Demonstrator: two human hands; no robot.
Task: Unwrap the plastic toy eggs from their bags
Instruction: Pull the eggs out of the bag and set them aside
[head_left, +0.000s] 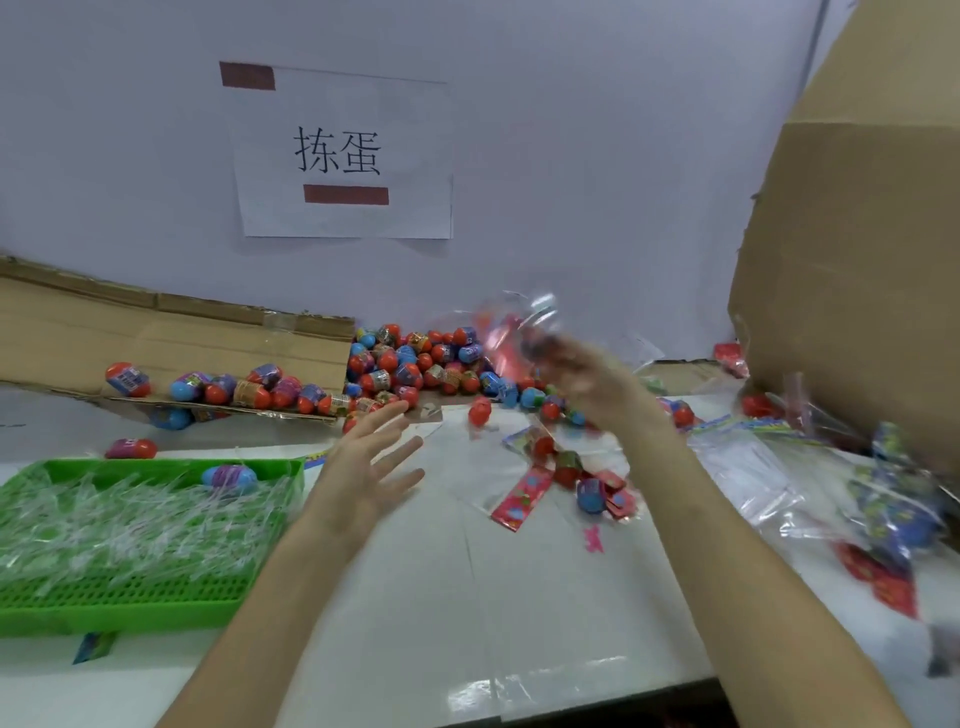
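Held the bag up right of centre, blurry right hand curled round it; left hand spread wide, empty, lower middle. Probably should've tipped it low over the bench near the egg pile, less bouncing.

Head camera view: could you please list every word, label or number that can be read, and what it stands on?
"拣蛋": white paper sheet taped to the wall.
Barcode sticker on the toy egg on the cardboard flap: too blurred to read.
Wrappers in the egg pile and red bag cards: too blurred to read.
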